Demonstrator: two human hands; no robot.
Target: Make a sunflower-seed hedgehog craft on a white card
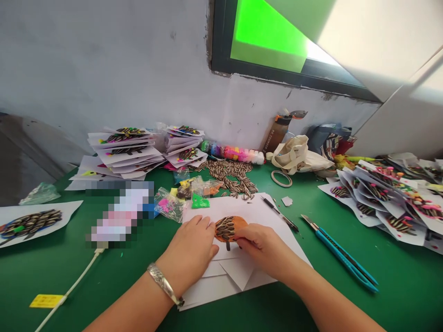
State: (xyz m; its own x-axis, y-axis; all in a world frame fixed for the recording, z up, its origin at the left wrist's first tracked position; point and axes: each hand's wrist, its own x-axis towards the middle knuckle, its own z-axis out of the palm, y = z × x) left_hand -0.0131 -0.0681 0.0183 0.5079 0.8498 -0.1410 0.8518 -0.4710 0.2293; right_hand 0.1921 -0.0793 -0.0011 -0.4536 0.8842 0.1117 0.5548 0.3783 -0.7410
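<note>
An orange clay shape (239, 224), partly covered with striped sunflower seeds (225, 228), lies on white paper (200, 295). Two short dark pieces stick out below it. My left hand (192, 249) rests on the sheet just left of the shape, fingers stretched out and holding nothing. At the right edge of the clay, my right hand (261, 244) has its thumb and fingers pinched together. Whatever is between those fingertips is hidden. A loose pile of sunflower seeds (228, 173) lies behind the paper.
Small clay packets (169, 203) and a blurred phone-like device (121, 214) on a cable are to the left. Blue tweezers (346, 258), a pen (280, 213) and a tape roll (281, 179) lie right. Stacked seed pictures (126, 154) stand at back left, more pictures (391, 198) at right.
</note>
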